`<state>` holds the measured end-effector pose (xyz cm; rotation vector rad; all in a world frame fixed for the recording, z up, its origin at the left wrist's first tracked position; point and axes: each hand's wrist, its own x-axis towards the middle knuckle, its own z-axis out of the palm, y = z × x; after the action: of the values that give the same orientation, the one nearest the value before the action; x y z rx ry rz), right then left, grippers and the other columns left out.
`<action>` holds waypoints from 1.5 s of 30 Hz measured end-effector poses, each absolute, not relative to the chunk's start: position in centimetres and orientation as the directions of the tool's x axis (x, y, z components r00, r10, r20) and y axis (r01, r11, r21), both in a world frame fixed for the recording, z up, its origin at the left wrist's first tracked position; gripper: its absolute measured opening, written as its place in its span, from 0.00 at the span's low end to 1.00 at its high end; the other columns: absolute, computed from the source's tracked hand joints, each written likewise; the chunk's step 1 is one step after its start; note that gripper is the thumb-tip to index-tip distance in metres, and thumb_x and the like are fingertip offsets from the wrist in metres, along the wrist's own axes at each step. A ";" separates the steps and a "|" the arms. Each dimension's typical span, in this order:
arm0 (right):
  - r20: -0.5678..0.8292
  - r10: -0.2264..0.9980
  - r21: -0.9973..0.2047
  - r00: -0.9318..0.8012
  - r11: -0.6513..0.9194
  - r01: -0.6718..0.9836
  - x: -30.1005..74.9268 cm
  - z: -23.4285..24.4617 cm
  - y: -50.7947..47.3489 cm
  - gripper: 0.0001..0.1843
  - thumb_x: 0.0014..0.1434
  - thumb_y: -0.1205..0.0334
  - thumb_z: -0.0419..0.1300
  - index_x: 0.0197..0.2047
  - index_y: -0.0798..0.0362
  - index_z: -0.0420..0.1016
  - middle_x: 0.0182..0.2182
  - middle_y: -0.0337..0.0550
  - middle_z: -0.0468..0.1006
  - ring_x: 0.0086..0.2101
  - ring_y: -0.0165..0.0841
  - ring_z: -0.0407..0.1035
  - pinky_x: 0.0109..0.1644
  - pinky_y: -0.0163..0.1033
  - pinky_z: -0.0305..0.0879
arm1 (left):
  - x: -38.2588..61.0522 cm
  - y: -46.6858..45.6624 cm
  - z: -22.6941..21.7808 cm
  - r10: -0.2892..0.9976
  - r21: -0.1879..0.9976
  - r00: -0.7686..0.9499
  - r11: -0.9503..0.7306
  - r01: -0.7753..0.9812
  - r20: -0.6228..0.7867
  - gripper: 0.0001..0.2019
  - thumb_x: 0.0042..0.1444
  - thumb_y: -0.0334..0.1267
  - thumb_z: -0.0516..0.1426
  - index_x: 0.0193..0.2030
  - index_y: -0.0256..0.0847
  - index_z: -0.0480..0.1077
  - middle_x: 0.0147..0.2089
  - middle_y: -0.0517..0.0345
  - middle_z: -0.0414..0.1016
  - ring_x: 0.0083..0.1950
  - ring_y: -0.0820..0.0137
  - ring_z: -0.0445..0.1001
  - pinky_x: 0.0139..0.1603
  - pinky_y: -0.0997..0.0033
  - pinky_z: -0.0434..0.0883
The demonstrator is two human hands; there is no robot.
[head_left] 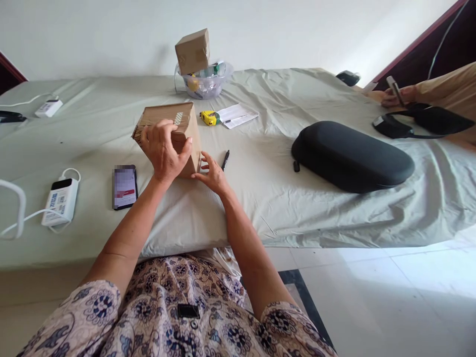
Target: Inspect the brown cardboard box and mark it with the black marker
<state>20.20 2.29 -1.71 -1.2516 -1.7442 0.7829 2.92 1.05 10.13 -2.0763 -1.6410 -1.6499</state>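
On a cloth-draped desk (267,213), left of the frame's centre, right fingers (208,159) spread open against the lower right side of a cardboard box (191,128), likely light, stiff and best held by its edges, while bent left fingers (156,133) clasp its top.

The left hand (161,146) hides part of the box (192,129), and the small box (193,52) covers some of what the bowl (210,84) holds. The phone's (125,188) left side is pixelated; lettering on the near white device (61,203) is too blurred to read. The left edge cuts off a black object (11,117), the right edge a co-worker's sleeve (449,91)
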 end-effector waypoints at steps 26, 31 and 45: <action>0.379 0.901 -0.861 0.211 0.427 -0.276 20.6 0.4 2.2 0.19 0.51 0.42 0.72 0.40 0.45 0.82 0.40 0.39 0.82 0.40 0.31 0.74 0.46 0.39 0.75 | -3.4 -0.3 8.2 0.413 0.515 -0.328 -0.785 0.345 0.850 0.18 0.61 0.56 0.57 0.46 0.44 0.67 0.50 0.54 0.75 0.53 0.67 0.76 0.58 0.60 0.72; 0.371 0.896 -0.835 0.246 0.437 -0.333 21.0 0.9 1.9 0.18 0.51 0.43 0.71 0.38 0.46 0.80 0.42 0.40 0.82 0.44 0.31 0.75 0.45 0.37 0.73 | -3.6 -1.0 6.5 0.439 0.546 -0.342 -0.759 0.354 0.831 0.21 0.61 0.59 0.56 0.47 0.43 0.65 0.52 0.53 0.75 0.55 0.66 0.76 0.59 0.59 0.73; 0.572 0.776 -0.820 0.266 0.544 0.178 21.3 0.1 1.9 0.20 0.62 0.40 0.59 0.36 0.49 0.70 0.37 0.40 0.73 0.40 0.31 0.69 0.48 0.40 0.68 | -3.2 -2.9 0.6 0.707 0.777 -0.396 -0.350 0.524 0.586 0.33 0.63 0.68 0.47 0.54 0.38 0.66 0.47 0.46 0.76 0.48 0.65 0.77 0.53 0.61 0.75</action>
<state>21.25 1.94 0.07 -0.9516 -1.2683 0.4992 -3.23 -2.94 0.59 -1.7966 -1.8645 -2.0308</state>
